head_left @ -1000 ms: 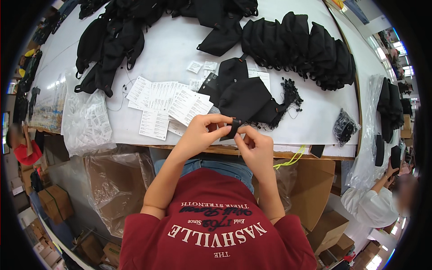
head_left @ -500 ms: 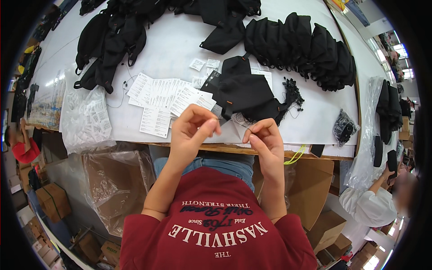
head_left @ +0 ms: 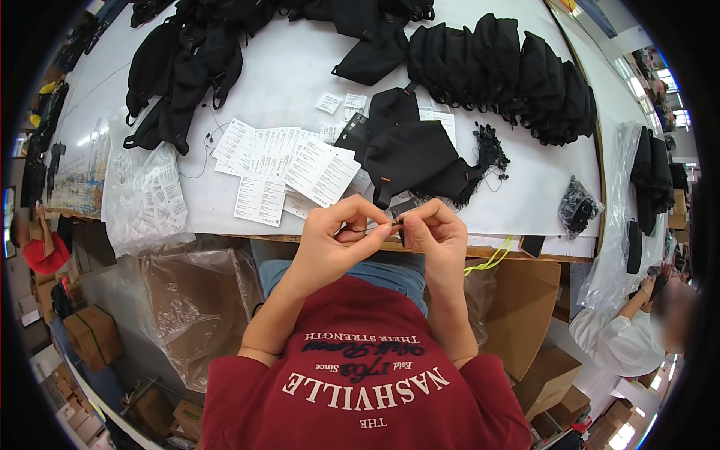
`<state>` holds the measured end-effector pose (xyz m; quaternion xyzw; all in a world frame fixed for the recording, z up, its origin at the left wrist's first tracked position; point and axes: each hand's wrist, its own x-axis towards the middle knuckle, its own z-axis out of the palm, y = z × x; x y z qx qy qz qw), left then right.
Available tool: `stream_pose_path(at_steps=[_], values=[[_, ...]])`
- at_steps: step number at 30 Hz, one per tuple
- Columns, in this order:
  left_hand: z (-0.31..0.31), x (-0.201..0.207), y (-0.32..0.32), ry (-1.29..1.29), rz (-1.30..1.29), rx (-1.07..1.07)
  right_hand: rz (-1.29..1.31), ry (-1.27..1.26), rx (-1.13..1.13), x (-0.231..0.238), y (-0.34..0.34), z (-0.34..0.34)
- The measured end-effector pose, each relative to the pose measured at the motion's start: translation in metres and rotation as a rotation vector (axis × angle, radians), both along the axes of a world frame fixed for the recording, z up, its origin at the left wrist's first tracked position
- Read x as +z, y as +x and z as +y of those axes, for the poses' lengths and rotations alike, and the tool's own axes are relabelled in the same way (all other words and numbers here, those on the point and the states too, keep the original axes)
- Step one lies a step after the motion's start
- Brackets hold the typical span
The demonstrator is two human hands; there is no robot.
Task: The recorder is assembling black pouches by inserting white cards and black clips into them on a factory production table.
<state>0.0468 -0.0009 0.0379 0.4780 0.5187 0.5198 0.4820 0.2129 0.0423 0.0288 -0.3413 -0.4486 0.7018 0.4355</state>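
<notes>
At the table's near edge, my left hand (head_left: 337, 234) and my right hand (head_left: 437, 234) meet, fingertips almost touching. Both are pinched on a thin black hang-tag string with a small dark end piece (head_left: 398, 222) between them; fingers partly hide it. Just beyond lies a black fabric bag (head_left: 416, 154) with a small orange tab, and a black card (head_left: 352, 133) is partly under it. White printed tags (head_left: 322, 169) are spread beyond my left hand. A bundle of black hang-tag strings (head_left: 489, 150) lies to the bag's right.
Black bags stand in a row (head_left: 502, 75) at the far right, with more piled (head_left: 187, 67) far left. A clear plastic bag of labels (head_left: 154, 199) hangs over the left table edge. A small bag of black parts (head_left: 577, 210) sits right; a person (head_left: 619, 337) works beyond.
My hands have come together from apart, the left moving right and down. The string's dark end piece now shows between my fingertips.
</notes>
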Motion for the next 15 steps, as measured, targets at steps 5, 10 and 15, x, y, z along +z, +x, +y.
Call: stream_pose_path(at_steps=[5,10,15], values=[[-0.0001,0.0024,0.0033,0.022,0.053,0.007,-0.090,-0.015,-0.017,0.0027,-0.0008,-0.0015],[-0.0017,0.0035,0.0030,0.018,0.094,0.033,-0.108,0.024,-0.047,0.0044,-0.0011,-0.0022],[-0.0005,0.0043,0.0023,0.000,0.085,0.001,-0.143,0.052,-0.046,0.0039,-0.0013,-0.0016]])
